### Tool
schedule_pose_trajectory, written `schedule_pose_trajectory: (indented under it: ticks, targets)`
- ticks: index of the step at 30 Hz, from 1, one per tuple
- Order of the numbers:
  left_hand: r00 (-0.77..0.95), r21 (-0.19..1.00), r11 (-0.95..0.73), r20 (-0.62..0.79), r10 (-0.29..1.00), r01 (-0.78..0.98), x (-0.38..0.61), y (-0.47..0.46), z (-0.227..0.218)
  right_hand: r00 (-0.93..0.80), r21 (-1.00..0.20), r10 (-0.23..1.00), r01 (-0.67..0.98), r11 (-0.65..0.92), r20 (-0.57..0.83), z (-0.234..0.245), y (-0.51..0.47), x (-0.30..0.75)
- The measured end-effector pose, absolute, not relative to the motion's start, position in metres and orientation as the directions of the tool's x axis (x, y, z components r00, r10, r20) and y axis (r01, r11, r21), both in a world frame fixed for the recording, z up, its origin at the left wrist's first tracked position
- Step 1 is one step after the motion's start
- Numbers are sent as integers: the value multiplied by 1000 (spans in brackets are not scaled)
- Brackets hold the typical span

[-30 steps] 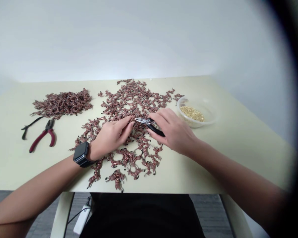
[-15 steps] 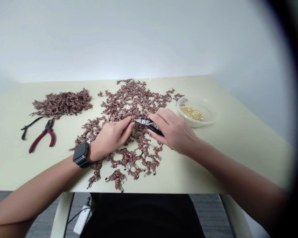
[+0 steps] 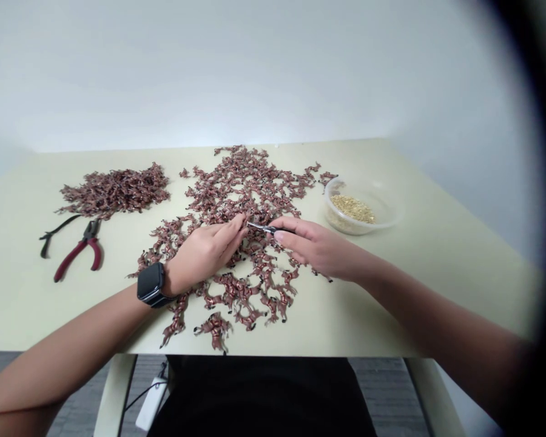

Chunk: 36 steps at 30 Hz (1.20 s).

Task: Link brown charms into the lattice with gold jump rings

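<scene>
1. Your left hand (image 3: 204,252) is pinching, its fingertips pressed together just beside the pliers' tips. You are holding something tiny there, but it's too small to make out.
2. Your right hand (image 3: 321,246) is gripping the slim black-handled pliers (image 3: 268,229), fingers stretched along them and aiming the steel nose left, toward your left fingertips. The pliers' tips look nearly closed.
3. You appear to be working on one small piece at close range, above the copper pieces (image 3: 236,182). These are wire-wrapped with dark ends and are scattered across the middle of the desk (image 3: 27,273), under and around both hands.
4. From how your hands stand, the next move seems to call for a firm, steady bite of the pliers' tips on whatever your left fingertips are presenting.
5. A watch (image 3: 150,284) is sitting on your left wrist, close to the lower pieces.
6. Further left, you are keeping a dense pile (image 3: 113,193) of similar pieces, with red-handled pliers (image 3: 79,255) and a black cord (image 3: 57,227) lying below it.
7. To the right, a clear bowl (image 3: 384,220) is holding gold bits (image 3: 352,208), just past your right hand.
8. The scattered pieces are what stand in the way: they crowd beneath your hands and could snag your wrists or the pliers.
</scene>
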<state>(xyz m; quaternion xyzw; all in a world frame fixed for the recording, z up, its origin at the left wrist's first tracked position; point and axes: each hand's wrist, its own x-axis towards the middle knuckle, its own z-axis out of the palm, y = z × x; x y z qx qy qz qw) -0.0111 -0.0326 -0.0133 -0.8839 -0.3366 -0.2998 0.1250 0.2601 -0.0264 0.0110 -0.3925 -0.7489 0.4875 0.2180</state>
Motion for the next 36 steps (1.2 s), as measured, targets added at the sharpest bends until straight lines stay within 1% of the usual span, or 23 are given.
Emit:
schedule_pose_trajectory:
  ticks: [4, 6, 7, 8, 10, 12, 13, 14, 16, 19, 22, 25, 28, 30, 32, 34, 36]
  targets:
    - [603, -20, -754, 616, 508, 656, -10, -34, -11, -601, -942, 788, 326, 85, -137, 3, -22, 263]
    - [581, 30, -750, 612, 536, 660, -8, -36, -8, -609, -954, 778, 298, 47, -151, 1, -22, 263]
    - [552, 93, -737, 602, 577, 669, -6, -37, -5, -613, -958, 776, 284, 38, -151, 1, -22, 263]
    - [509, 185, -714, 583, 633, 676, -4, -38, -3, -614, -962, 776, 272, 36, -145, 2, -22, 263]
    - [404, 448, -625, 496, 769, 639, 2, -41, 3, -611, -966, 783, 253, 51, -119, 4, -21, 263]
    - [347, 713, -504, 372, 861, 487, 6, -41, 6, -595, -968, 800, 237, 79, -81, 4, -19, 264]
    - [350, 808, -445, 318, 881, 385, 7, -40, 7, -582, -970, 811, 223, 92, -58, 4, -18, 264]
    - [368, 874, -391, 276, 888, 288, 8, -39, 7, -565, -973, 824, 208, 101, -35, 2, -16, 265]
    - [419, 942, -298, 211, 883, 154, 8, -37, 6, -528, -978, 849, 182, 105, -7, -1, -12, 266]
    - [473, 982, -186, 146, 869, 38, 7, -35, 4, -503, -980, 864, 182, 84, -20, -5, -11, 265]
    - [516, 994, -42, 90, 852, -103, 7, -36, 4, -492, -984, 868, 175, 28, -63, -4, -14, 262]
    - [553, 968, 122, 21, 833, -221, 7, -38, 6, -471, -984, 878, 178, 2, -83, 0, -19, 258]
    - [570, 917, 265, -51, 820, -298, 5, -39, 8, -436, -964, 899, 255, 69, -51, 4, -25, 256]
    - [582, 877, 339, -87, 809, -340, 3, -38, 8, -412, -933, 911, 319, 167, 22, 6, -28, 256]
    - [604, 828, 416, -121, 788, -376, 0, -36, 8, -398, -860, 902, 387, 333, 170, 6, -29, 256]
    - [636, 774, 490, -149, 757, -402, -2, -35, 9, -409, -718, 838, 451, 530, 361, 5, -29, 256]
    - [669, 725, 547, -162, 725, -419, -2, -35, 10, -453, -539, 727, 489, 686, 516, 3, -26, 256]
